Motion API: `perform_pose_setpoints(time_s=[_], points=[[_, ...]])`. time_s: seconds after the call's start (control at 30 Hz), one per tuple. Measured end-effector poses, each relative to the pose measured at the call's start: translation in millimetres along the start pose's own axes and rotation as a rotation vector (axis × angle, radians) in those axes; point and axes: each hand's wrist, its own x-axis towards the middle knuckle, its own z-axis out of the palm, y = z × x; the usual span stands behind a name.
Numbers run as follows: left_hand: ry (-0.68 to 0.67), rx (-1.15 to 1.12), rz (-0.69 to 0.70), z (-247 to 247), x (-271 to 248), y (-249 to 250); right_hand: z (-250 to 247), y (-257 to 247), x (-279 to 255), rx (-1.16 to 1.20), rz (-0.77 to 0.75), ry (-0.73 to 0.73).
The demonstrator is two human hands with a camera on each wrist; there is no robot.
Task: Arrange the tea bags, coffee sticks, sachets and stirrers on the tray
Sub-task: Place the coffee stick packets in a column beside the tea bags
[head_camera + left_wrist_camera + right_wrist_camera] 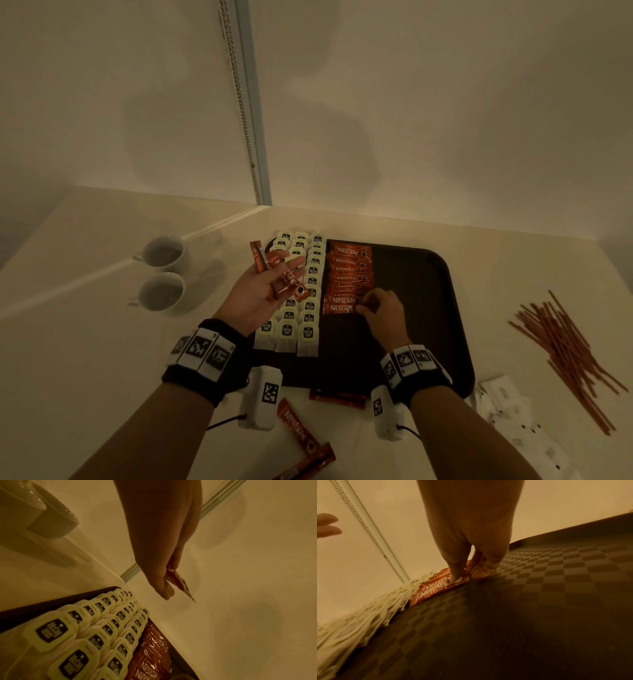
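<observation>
A dark tray (411, 291) holds three columns of tea bags (308, 332) on its left side. Beside them runs a column of orange coffee sticks (347, 270). My left hand (274, 277) hovers palm up over the tea bags and holds a fan of several coffee sticks (289, 279). These held sticks (180, 582) poke out past the fingers in the left wrist view. My right hand (368, 305) is down on the tray. It pinches the right end of the nearest coffee stick (340, 309) in the column, index finger on top of that stick (435, 591).
Two white cups (162, 274) stand left of the tray. Red stirrers (565, 349) lie in a loose pile on the table at the right, and white sachets (507, 401) sit near the tray's front right corner. Loose coffee sticks (298, 428) lie at the front edge.
</observation>
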Motion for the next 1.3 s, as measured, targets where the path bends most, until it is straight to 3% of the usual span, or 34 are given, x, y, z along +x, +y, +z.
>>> perform_pose_setpoints(time_s=[0.13,0.3,0.4,0.53,0.73,0.83,1.03,1.3], points=[[-0.009,-0.027,0.019,2.9,2.8,-5.3,-9.9,-25.7,-6.5,0.123,-0.1,0.061],[-0.078,-0.025,0.076,12.1,10.5,-12.4,-33.8,-104.7,-32.0,0.576,-0.256,-0.333],[-0.075,-0.025,0.104,15.0,10.5,-12.3,-38.0,-121.2,-33.5,0.573,-0.316,-0.247],[0.064,0.08,0.085,10.5,4.5,-5.8,-52.1,-121.5,-28.2,0.58,-0.331,-0.192],[0.0,0.177,0.033,9.5,-2.4,-4.1,-71.9,-133.1,-33.3,0.727,-0.269,-0.148],[-0.024,0.24,0.106,13.5,-5.9,-2.2,-75.2,-132.3,-35.7,0.684,-0.275,-0.149],[-0.031,0.243,0.161,24.0,-8.0,-1.4,-85.6,-144.2,-38.0,0.426,-0.463,-0.077],[-0.006,0.355,0.29,30.4,-9.0,5.7,-89.8,-141.4,-35.6,0.441,-0.484,-0.093]])
